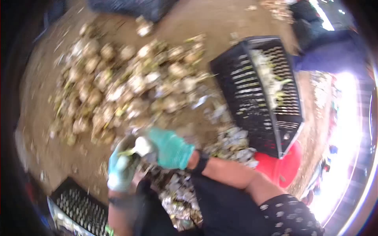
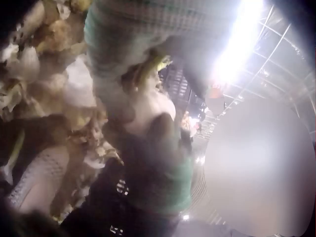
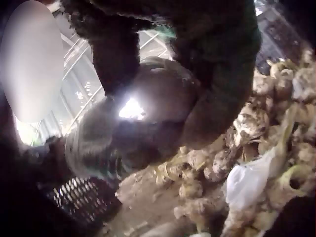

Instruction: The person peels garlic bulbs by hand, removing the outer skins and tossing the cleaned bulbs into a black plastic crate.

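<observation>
White bulb (image 1: 143,146): I see it on the near side of the heap of bulbs (image 1: 134,82), its green stem (image 1: 126,152) pointing left.
Left hand (image 1: 120,171): curled round the bulb's stem side.
Right hand (image 1: 170,148): at the bulb's right; through the blur I can't tell whether it grips.
Feel: I'd expect light, firm, perhaps slick, easily nicked.
Hold: I'd cup the belly; the stem probably bends.

A farm shed or covered growing tunnel is suggested by the brown earth floor (image 1: 88,167), on which a broad heap of bulbs (image 1: 138,82) is spread and papery peelings (image 1: 181,200) are strewn. Slatted black crates (image 1: 246,94) are set near the heap, and a ribbed frame (image 2: 273,48) is seen against bright light.
</observation>
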`<state>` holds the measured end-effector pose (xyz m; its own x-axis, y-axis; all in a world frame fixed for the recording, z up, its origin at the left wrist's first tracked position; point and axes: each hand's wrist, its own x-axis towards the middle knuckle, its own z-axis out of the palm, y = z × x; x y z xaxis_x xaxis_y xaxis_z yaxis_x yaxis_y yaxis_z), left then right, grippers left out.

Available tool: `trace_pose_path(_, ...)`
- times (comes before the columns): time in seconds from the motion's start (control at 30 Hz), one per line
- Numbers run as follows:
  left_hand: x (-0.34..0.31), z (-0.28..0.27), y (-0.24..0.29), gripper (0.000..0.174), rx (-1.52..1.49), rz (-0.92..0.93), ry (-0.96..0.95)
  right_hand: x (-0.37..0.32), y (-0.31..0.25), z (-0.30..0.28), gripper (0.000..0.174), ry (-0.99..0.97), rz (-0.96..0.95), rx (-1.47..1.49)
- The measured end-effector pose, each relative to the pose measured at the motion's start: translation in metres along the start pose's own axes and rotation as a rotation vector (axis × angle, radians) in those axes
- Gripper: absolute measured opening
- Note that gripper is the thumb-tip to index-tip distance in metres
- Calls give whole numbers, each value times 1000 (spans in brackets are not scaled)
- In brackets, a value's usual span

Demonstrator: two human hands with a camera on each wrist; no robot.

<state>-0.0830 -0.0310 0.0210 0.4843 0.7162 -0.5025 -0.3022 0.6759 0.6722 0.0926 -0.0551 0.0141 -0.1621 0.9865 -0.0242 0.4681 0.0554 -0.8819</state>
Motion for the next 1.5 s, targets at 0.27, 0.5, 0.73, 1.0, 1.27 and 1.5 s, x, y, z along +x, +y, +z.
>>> trace_pose_path(0.27,1,-102,-17,44,1109,121,708,3,-11,-146,57,599,-163,1534)
trace_pose_path(0.5,59,-98,-13,38,1367,-39,915,0,-13,-89,35,332,301,917)
trace_pose_path(0.73,30,-90,-23,28,230,62,479,12,-3,-19,21,79,289,502)
trace_pose_path(1.0,0,17,5,71,957,189,154,19,-4,12,17,126,-39,-136)
trace_pose_path(1.27,-4,3,5,67,688,133,144,19,-4,14,9,-39,208,241)
trace_pose_path(1.5,-11,4,16,60,260,-73,87,12,-6,3,22,-207,533,180)
